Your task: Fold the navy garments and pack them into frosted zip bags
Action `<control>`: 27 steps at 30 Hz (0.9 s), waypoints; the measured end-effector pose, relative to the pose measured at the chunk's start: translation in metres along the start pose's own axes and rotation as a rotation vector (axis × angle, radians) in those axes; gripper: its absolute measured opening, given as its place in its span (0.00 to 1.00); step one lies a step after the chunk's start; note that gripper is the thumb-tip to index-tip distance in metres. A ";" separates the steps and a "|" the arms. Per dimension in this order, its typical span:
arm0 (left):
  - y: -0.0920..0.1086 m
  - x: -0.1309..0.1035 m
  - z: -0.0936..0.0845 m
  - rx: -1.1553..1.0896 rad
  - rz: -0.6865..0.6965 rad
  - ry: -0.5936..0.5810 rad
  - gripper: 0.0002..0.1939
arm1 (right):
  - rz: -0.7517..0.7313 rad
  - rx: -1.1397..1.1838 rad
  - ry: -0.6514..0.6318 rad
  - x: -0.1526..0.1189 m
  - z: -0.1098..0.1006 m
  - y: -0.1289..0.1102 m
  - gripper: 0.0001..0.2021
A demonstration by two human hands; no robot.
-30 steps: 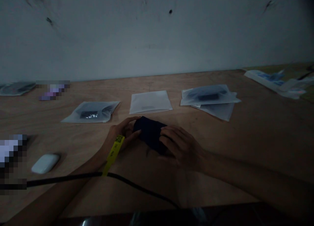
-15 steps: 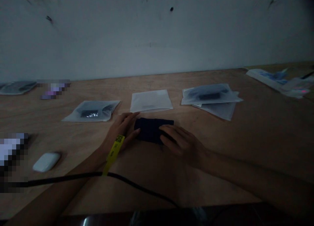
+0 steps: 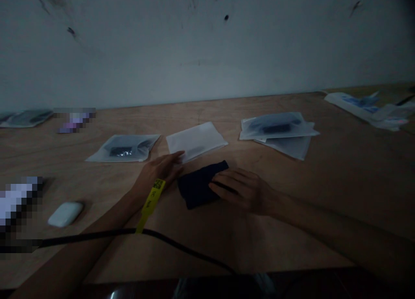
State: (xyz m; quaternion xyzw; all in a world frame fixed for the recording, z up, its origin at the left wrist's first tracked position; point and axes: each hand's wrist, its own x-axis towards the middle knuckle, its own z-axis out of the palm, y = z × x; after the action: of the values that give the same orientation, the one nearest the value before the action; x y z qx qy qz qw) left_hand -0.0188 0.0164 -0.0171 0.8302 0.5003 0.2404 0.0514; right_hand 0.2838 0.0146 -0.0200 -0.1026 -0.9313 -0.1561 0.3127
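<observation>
A folded dark blue cloth (image 3: 197,186) lies tilted on the wooden table. My right hand (image 3: 241,188) has its fingers on the cloth's right end, thumb at the near side, gripping it. My left hand (image 3: 162,169) is at the near left corner of a white frosted bag (image 3: 196,139), its fingertips touching the bag; the fingers are extended and hold nothing. This bag lies flat, turned at an angle, just beyond the cloth.
A frosted bag with a dark item (image 3: 125,148) lies left, and stacked bags (image 3: 275,126) lie right. A white rounded case (image 3: 65,214) sits near left. A black cable (image 3: 188,248) with a yellow tag (image 3: 151,206) crosses in front. More plastic packaging (image 3: 363,108) is far right.
The white bag has turned, its right side swinging away. The dark cloth has also tilted, its left end now nearer me. My left hand's fingertips have come onto the bag's corner.
</observation>
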 end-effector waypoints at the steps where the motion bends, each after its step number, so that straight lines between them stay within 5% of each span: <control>1: 0.001 0.000 0.000 -0.030 0.012 0.008 0.21 | -0.019 0.013 0.006 0.000 0.000 0.000 0.11; 12: -0.016 -0.007 0.015 0.110 0.077 0.053 0.20 | 0.033 -0.044 -0.028 -0.003 0.006 -0.015 0.11; 22: 0.014 -0.010 0.004 0.134 0.103 0.213 0.14 | -0.051 0.165 -0.032 -0.007 -0.001 -0.007 0.11; 27: 0.017 -0.007 0.004 0.038 0.135 0.098 0.14 | -0.031 0.028 -0.096 -0.001 -0.003 -0.014 0.16</control>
State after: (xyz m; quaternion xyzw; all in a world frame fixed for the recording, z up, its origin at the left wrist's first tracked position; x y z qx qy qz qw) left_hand -0.0063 0.0025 -0.0173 0.8501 0.4497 0.2742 -0.0050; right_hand 0.2826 0.0005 -0.0218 -0.0910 -0.9489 -0.1426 0.2665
